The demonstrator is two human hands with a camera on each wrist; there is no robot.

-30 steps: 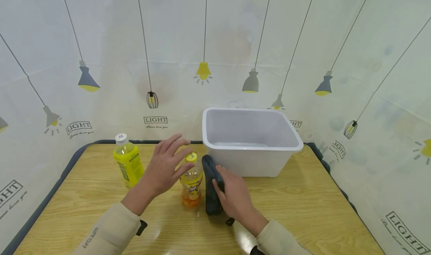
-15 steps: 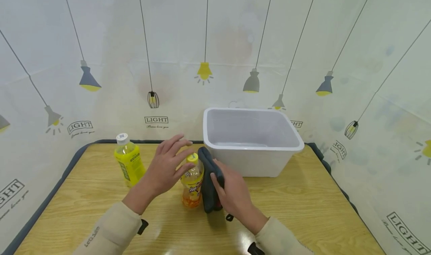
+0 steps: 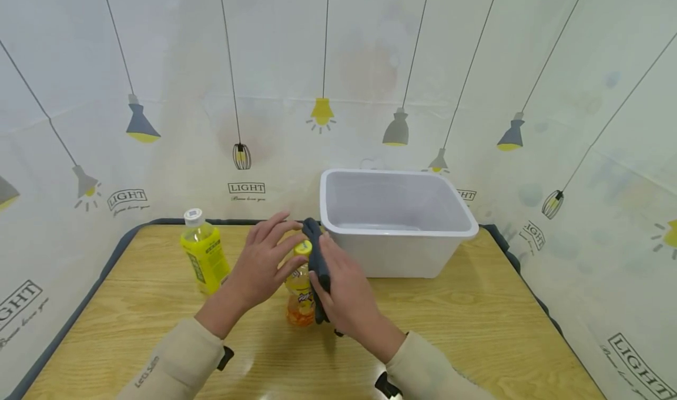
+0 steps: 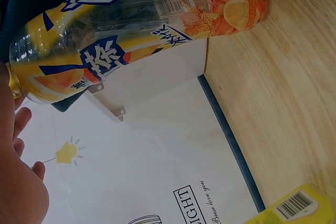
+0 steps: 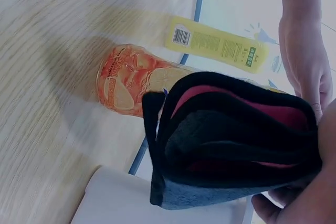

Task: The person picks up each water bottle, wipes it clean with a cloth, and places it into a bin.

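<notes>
In the head view my left hand is at the top of a clear plastic drink bottle, thumb and index finger on either side of its yellow cap. The bottle stands upright with a little orange showing at its base. My right hand grips a dark grey folded fabric piece and holds it upright against the bottle's right side. Black trim and pinkish-red inner layers show on the fabric in the right wrist view. The left wrist view shows the bottle's printed label close up.
A yellow bottle with a white cap stands to the left on the wooden table. Behind my right hand is a white plastic bin. A wall sheet printed with hanging lamps surrounds the table.
My right hand has moved left with the folded fabric, raising it and bringing it up against the drink bottle. The left hand and both bottles stay nearly where they were.
</notes>
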